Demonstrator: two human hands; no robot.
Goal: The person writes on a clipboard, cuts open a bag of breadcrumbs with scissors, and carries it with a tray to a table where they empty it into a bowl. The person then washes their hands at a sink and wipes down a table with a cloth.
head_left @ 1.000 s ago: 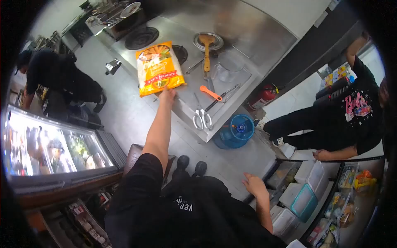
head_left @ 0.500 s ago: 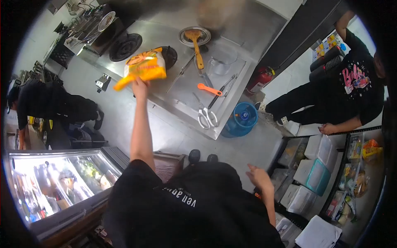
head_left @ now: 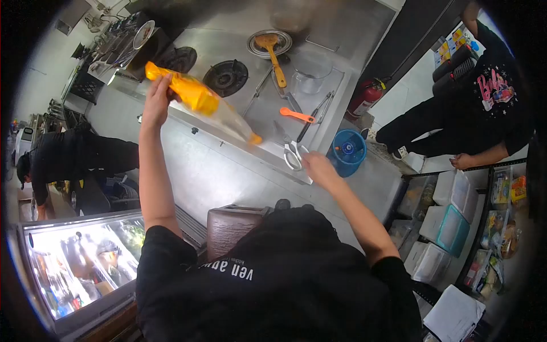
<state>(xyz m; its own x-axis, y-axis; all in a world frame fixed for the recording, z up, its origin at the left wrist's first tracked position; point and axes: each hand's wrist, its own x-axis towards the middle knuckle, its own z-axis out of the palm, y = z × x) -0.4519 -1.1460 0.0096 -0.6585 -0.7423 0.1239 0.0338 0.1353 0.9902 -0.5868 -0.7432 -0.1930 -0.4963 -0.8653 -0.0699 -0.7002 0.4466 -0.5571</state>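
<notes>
My left hand (head_left: 158, 100) is closed on one end of a yellow and white plastic bag (head_left: 199, 98), holding it above the front edge of the steel counter. The bag hangs stretched out to the right, its pale part reaching down past the burner. My right hand (head_left: 320, 170) is at the counter's near corner, fingers closed at the handle of white-handled scissors (head_left: 293, 156). The scissor blades point away from me. Just beyond them lie an orange measuring spoon (head_left: 297, 115) and dark tongs (head_left: 315, 117).
A wooden spatula (head_left: 276, 65) rests on a metal plate beside a clear container (head_left: 312, 74). Black burners (head_left: 225, 78) sit at left. A blue gas cylinder (head_left: 347, 149) stands by the corner. An open-topped lit freezer (head_left: 85, 262) is at left; one person is behind it, another at right.
My left hand has moved left with the bag, which was over the burner and now hangs lengthwise. My right hand has come forward from my side to the scissors.
</notes>
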